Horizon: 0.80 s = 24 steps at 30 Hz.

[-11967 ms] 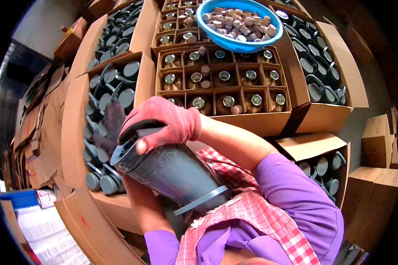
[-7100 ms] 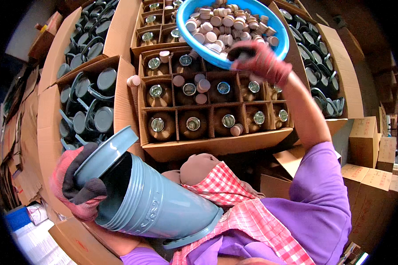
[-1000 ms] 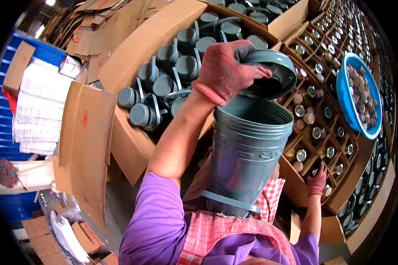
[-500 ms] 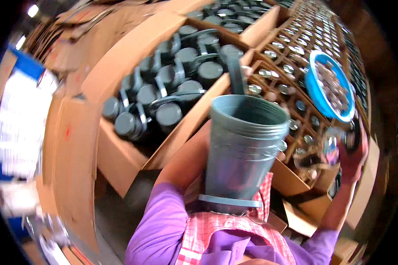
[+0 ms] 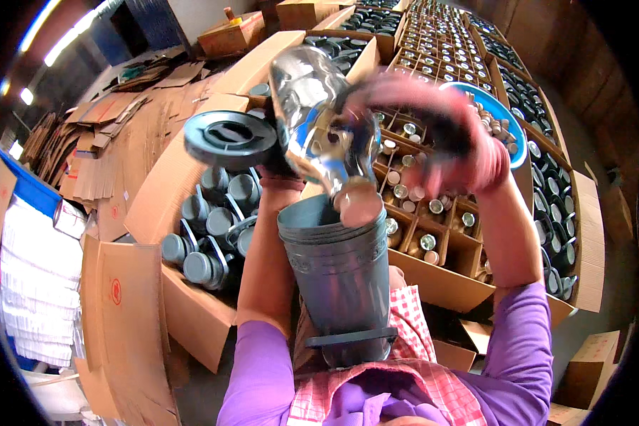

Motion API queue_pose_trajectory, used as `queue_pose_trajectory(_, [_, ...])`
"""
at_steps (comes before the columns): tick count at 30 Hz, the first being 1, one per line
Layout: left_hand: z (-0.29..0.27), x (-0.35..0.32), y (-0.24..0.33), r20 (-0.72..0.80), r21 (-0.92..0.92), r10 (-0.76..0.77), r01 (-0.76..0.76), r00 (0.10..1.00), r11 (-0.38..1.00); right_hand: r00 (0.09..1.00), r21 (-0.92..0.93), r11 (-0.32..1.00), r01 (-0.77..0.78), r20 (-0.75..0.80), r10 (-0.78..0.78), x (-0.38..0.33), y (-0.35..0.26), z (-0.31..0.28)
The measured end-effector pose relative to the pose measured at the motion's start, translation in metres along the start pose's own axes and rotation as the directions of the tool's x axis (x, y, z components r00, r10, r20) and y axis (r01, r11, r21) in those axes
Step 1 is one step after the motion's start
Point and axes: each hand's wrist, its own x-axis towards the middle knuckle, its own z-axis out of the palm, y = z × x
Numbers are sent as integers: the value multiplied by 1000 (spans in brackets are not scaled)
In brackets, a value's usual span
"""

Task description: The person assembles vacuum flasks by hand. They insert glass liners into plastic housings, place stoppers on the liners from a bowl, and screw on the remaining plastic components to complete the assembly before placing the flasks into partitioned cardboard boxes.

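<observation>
A silvered glass flask liner (image 5: 309,92) hangs tilted between my hands, its narrow end downward. At that end a blurred brownish stopper (image 5: 361,206) sits at the mouth of a dark grey-green plastic flask casing (image 5: 341,277). The casing leans against my apron, its handle strap low. My left hand (image 5: 280,167), mostly hidden behind the liner, holds a round dark plastic piece (image 5: 227,138); whether it also grips the liner is hidden. Gloved in pink, my right hand (image 5: 447,135) has its fingers at the liner's right side, smeared by motion.
Ahead, a divided carton (image 5: 440,277) holds glass liners with stoppers. A blue bowl (image 5: 520,142) of stoppers rests on it. Dark flask casings (image 5: 220,220) fill the left carton, and more (image 5: 550,213) stand at right. Flattened cardboard (image 5: 113,177) and white stacks (image 5: 39,270) lie left.
My right hand has come from the far right to above the casing. The liner now hangs over the casing's mouth. My left hand has risen into view with the round dark piece.
</observation>
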Motion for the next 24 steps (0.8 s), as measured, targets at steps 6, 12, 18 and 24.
queue_pose_trajectory(6, [-12,3,-34,72,381,108,-128,992,916,641,871,491,15,-385,664,3,118,6])
queue_pose_trajectory(12, [3,49,-34,16,488,213,-194,977,851,677,880,474,11,-356,645,39,138,24])
queue_pose_trajectory(18, [-2,76,-6,-43,188,40,-32,998,982,719,650,752,110,-575,391,46,104,40])
queue_pose_trajectory(24, [-2,-18,-12,-34,-461,-251,207,967,863,699,929,370,20,-278,659,-22,66,46])
